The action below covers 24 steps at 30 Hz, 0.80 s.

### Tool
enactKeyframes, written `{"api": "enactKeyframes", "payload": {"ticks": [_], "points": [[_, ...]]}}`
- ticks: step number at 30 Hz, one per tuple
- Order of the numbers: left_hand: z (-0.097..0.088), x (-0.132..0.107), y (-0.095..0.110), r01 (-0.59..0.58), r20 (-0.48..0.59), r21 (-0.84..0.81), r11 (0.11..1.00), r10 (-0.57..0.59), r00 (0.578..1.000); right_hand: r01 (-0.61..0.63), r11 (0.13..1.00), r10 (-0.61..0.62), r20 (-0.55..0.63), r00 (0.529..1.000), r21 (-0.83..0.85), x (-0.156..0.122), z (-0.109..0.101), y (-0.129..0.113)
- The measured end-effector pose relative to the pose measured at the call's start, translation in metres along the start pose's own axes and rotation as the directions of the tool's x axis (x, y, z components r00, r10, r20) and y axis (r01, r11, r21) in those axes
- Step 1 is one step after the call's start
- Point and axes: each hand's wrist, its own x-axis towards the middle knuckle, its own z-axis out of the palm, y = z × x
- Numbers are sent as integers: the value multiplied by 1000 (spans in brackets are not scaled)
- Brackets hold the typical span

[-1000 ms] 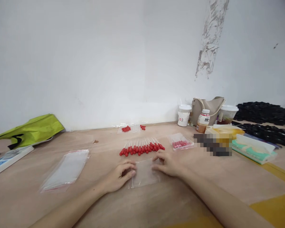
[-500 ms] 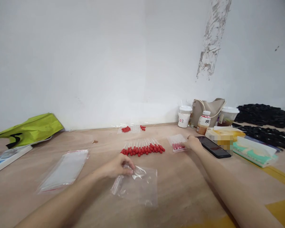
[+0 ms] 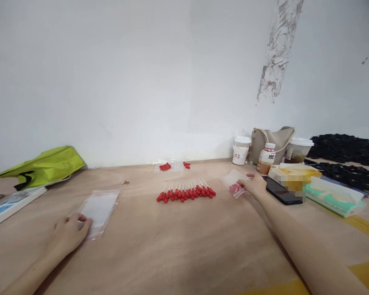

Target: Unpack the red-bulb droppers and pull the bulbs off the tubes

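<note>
Head view: left hand (image 3: 70,232), formerly on a loose clear bag at centre, now touches the bag stack (image 3: 102,208) at left; grip cannot be told. Right hand (image 3: 255,185) stays at the filled bag (image 3: 232,178), now skewed, fingertips on its edge, pinch unclear. Red-tipped sticks (image 3: 186,194) lie unmoved between the hands.

On the small bottle (image 3: 266,159) to your right, you can read one large dark character, 炭, on the white label (image 3: 265,155); the finer print around it is too small for you to make out. The lidded cup (image 3: 241,150) to the left of it shows you a round red emblem (image 3: 236,155) beside a short column of dark writing (image 3: 239,156), too tiny to read.
</note>
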Motion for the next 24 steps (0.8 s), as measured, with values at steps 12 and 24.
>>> {"api": "enactKeyframes", "payload": {"ticks": [12,24], "points": [[42,4,38,-148,-105,387,910,203,974,-106,438,-541,355,762,893,-96,1,-83],[117,-14,144,-312,562,-300,901,432,705,-261,714,-481,726,492,650,-154,38,-84]]}}
